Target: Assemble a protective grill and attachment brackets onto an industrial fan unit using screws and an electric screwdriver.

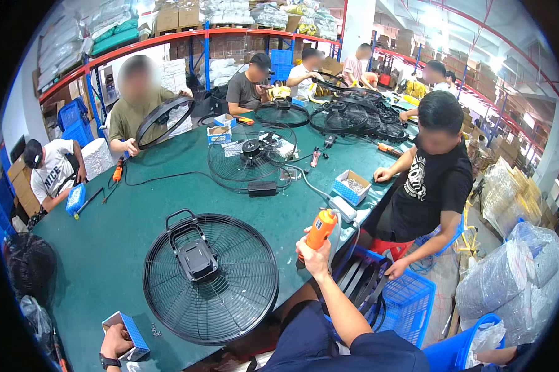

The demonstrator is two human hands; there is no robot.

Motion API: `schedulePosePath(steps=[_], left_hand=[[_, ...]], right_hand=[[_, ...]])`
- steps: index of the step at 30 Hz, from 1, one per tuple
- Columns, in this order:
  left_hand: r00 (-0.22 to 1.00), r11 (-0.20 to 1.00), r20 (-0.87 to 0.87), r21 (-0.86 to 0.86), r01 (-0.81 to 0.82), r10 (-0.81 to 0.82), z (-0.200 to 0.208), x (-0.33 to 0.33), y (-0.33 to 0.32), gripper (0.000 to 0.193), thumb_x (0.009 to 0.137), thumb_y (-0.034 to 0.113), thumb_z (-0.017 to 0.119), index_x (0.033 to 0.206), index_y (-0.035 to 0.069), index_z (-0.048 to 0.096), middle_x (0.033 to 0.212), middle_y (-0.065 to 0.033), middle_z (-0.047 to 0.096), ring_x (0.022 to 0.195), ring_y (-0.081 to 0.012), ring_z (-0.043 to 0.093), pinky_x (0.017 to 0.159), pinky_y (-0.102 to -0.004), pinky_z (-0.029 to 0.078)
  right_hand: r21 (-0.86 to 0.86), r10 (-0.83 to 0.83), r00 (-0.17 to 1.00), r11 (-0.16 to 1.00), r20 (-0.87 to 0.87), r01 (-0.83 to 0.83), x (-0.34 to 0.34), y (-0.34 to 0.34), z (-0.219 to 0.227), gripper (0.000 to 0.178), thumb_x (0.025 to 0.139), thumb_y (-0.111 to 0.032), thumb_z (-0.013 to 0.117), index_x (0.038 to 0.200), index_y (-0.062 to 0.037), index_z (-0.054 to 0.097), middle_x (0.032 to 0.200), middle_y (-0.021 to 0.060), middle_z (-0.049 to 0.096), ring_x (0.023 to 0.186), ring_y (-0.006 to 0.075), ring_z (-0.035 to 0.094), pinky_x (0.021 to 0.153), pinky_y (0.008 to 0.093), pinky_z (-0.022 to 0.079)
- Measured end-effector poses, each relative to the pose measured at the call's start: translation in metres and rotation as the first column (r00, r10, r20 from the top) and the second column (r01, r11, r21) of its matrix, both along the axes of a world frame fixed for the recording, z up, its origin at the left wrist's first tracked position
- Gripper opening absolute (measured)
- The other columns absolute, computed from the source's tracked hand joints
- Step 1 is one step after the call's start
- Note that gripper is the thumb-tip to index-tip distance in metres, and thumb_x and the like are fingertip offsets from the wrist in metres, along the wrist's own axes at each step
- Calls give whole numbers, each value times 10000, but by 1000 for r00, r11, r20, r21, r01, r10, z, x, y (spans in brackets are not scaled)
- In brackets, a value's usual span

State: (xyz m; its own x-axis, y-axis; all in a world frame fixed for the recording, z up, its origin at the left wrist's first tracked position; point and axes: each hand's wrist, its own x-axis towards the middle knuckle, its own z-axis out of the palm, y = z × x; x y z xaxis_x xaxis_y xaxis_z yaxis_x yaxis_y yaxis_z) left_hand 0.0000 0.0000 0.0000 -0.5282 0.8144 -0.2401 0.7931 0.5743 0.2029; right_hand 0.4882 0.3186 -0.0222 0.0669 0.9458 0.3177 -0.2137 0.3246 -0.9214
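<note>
My right hand [315,255] grips an orange electric screwdriver [320,228] by its body, raised over the table's near edge. Low on the left, my left hand [116,341] reaches into a small blue-and-white box [137,335]. Its fingers are curled, and the tips are hidden inside. A few small metal screws [156,331] lie loose beside that box. Between my hands a round black fan [242,285] lies flat on the table, with a motor housing [196,257] and a loop handle on top.
The green table [100,248] carries another fan grille [251,149], a box of screws [352,186], a white power strip [343,208] and trailing cables. A co-worker in black [437,167] stands close on my right, beside a blue crate [409,304] holding black rings. Other people work around the table.
</note>
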Motion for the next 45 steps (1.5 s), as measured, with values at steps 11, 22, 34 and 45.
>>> schedulePosePath(steps=[11,22,34,45], left_hand=[[989,974,14,176,142,-147,-59,-23,-5,217,686,198,680,738,-12,666,719,-229,641,694,-366,658,624,-411,501],[694,725,710,417,-548,116,-39,-3,-15,168,776,-86,479,651,17,522,564,-33,536,453,-112,515,393,-243,393],[-234,449,905,-55,-892,-356,-25,-18,-24,152,968,129,461,929,-11,507,805,-58,506,650,-115,470,511,-186,400],[-167,570,909,90,-817,-382,1,181,-18,154,864,60,606,988,-25,570,853,-112,621,674,-165,600,575,-246,514]], right_hand=[[52,-99,994,993,-50,102,8,2,-1,316,729,3,599,1020,-6,475,663,47,569,557,140,582,549,266,475],[45,-211,958,974,-194,224,16,-6,-16,318,729,19,555,1023,-5,436,667,73,531,544,186,575,564,313,504],[139,-236,955,955,-178,262,28,-21,-23,431,793,54,555,1200,28,415,801,129,625,707,205,624,725,327,513],[307,136,990,942,25,-137,5,-74,18,359,808,80,545,1120,-9,392,823,143,578,679,218,609,682,361,527]])
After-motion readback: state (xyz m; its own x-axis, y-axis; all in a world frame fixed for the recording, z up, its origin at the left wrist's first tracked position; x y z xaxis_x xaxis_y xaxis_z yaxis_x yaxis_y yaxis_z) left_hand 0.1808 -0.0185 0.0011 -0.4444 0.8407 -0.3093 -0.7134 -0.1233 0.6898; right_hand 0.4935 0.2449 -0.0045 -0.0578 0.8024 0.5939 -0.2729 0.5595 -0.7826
